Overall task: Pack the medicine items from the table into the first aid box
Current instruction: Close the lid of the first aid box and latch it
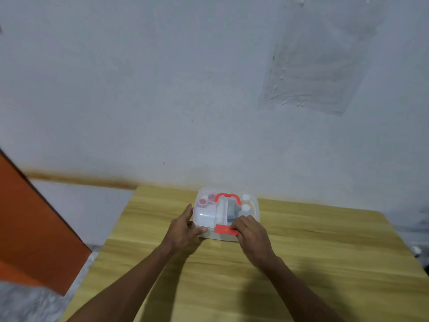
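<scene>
First aid box [226,213] sat on the wooden table [301,263] near its far edge, clear lid down, red handle [227,197] folded flat on top. Items visible through lid: two pink-capped pots [206,200] at left, white bottles [245,203] at right. Left hand [183,228] lay open against the box's left front corner, bracing. Right hand [249,231] had fingers curled onto the red latch [224,229]. Risk: uneven pressure could skid the box or leave the latch half-seated
</scene>
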